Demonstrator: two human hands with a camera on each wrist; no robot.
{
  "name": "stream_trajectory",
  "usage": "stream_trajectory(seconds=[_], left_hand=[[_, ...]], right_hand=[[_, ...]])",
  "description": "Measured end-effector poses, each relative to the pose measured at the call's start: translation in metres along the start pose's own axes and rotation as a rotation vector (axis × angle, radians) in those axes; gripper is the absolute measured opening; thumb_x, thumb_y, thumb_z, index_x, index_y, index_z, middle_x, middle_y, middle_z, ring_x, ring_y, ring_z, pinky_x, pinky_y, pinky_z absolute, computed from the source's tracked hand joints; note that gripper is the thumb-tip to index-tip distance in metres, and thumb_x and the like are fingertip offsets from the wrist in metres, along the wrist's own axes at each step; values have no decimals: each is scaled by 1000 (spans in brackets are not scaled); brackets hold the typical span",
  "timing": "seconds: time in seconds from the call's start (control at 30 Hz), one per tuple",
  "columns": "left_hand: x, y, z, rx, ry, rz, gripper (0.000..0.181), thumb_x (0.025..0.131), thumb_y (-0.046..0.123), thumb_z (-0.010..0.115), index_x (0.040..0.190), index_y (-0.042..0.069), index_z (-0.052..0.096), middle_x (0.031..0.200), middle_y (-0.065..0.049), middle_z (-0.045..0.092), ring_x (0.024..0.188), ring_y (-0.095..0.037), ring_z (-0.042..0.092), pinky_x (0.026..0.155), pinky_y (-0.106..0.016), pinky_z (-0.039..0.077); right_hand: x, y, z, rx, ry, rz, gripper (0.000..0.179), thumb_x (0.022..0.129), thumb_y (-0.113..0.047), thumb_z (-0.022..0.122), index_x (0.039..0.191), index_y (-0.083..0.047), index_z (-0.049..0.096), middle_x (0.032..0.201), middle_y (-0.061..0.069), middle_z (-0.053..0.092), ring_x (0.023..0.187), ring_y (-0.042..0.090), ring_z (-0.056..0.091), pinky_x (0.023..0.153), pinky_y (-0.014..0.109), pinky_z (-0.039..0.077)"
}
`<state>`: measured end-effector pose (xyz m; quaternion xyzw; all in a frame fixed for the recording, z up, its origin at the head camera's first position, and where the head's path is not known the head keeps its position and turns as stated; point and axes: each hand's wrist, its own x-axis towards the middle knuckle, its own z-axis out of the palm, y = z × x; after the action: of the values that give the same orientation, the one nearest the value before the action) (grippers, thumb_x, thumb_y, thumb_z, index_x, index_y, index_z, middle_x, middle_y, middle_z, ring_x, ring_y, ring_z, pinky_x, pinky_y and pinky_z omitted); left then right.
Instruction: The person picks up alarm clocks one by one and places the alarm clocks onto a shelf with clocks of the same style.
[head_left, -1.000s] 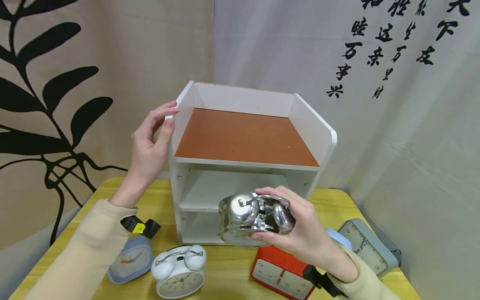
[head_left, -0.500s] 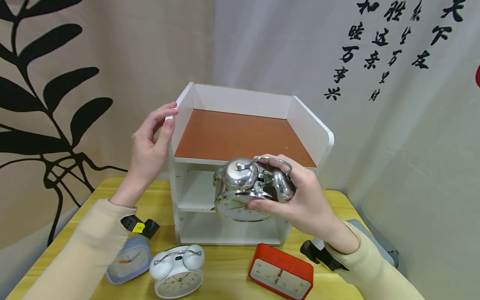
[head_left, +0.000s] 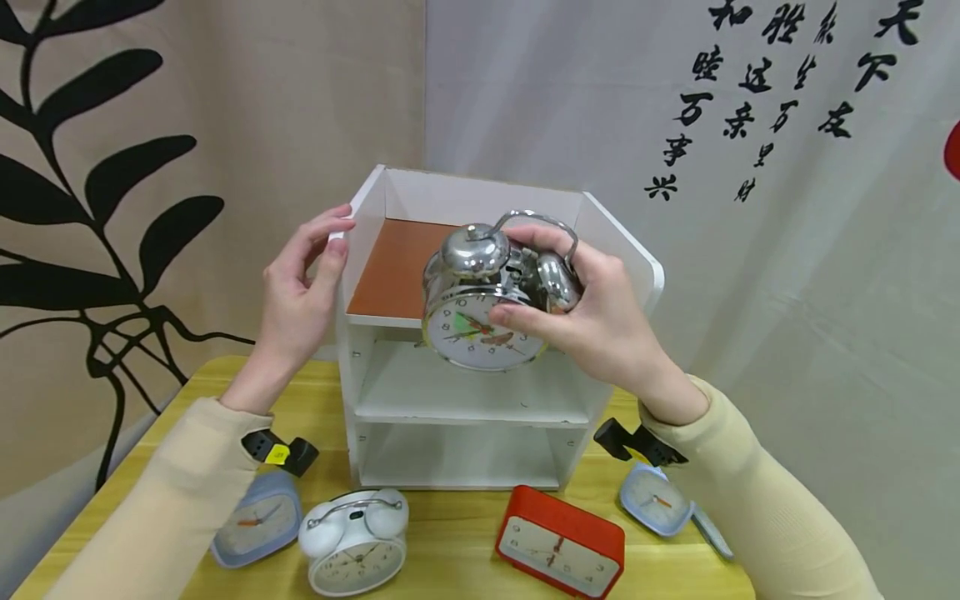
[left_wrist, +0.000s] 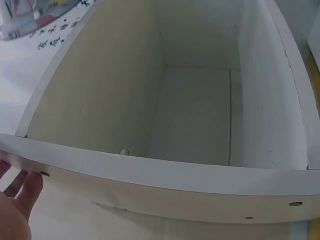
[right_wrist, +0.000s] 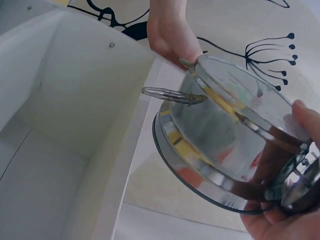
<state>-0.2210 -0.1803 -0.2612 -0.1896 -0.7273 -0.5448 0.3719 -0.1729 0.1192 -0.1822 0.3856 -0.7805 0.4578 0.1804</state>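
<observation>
My right hand (head_left: 607,321) grips a silver twin-bell alarm clock (head_left: 457,329) by its right side, thumb over the front and fingers behind the bells. The clock is in the air before the top of a white shelf unit (head_left: 618,254), its dial facing me and tilted upward. In the right wrist view the clock's feet (right_wrist: 175,96) point toward the unit. My left hand (head_left: 296,292) holds the front edge of the unit's left side panel with fingers and thumb. The clock covers part of the unit's brown top board (head_left: 393,258).
On the wooden table (head_left: 450,533) before the unit stand a blue clock (head_left: 258,529), a white twin-bell alarm clock (head_left: 356,550), a red rectangular clock (head_left: 562,542) and a small light-blue clock (head_left: 656,500). My right sleeve partly hides a grey item (head_left: 712,533). Curtains hang behind.
My right hand has raised the silver alarm clock from the lower shelves to the top board's height and tipped its dial toward me. The left hand has stayed on the shelf unit.
</observation>
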Motion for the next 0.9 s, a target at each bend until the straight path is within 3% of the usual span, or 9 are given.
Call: stream_trajectory(seconds=[0.3, 0.63, 0.9], left_hand=[[0, -2, 0, -13, 9, 2, 36, 110, 16, 51, 141, 0, 60, 157, -8, 57, 126, 2, 58, 92, -3, 53], [0, -2, 1, -33, 7, -4, 36, 110, 16, 50, 141, 0, 60, 158, -8, 57, 124, 2, 58, 90, -4, 54], [1, -2, 0, -52, 19, -4, 35, 110, 15, 51, 140, -1, 60, 157, -8, 58, 126, -3, 61, 93, -5, 54]], right_hand=[[34, 4, -3, -62, 4, 25, 62, 83, -6, 88, 140, -8, 63, 134, 8, 71, 112, 18, 72, 97, 24, 61], [65, 0, 0, -93, -52, 127, 58, 86, -19, 87, 139, -15, 65, 123, 12, 77, 106, 22, 75, 94, 32, 63], [88, 3, 4, -104, -92, 153, 56, 87, -22, 86, 138, -14, 65, 120, 11, 77, 104, 20, 73, 95, 32, 61]])
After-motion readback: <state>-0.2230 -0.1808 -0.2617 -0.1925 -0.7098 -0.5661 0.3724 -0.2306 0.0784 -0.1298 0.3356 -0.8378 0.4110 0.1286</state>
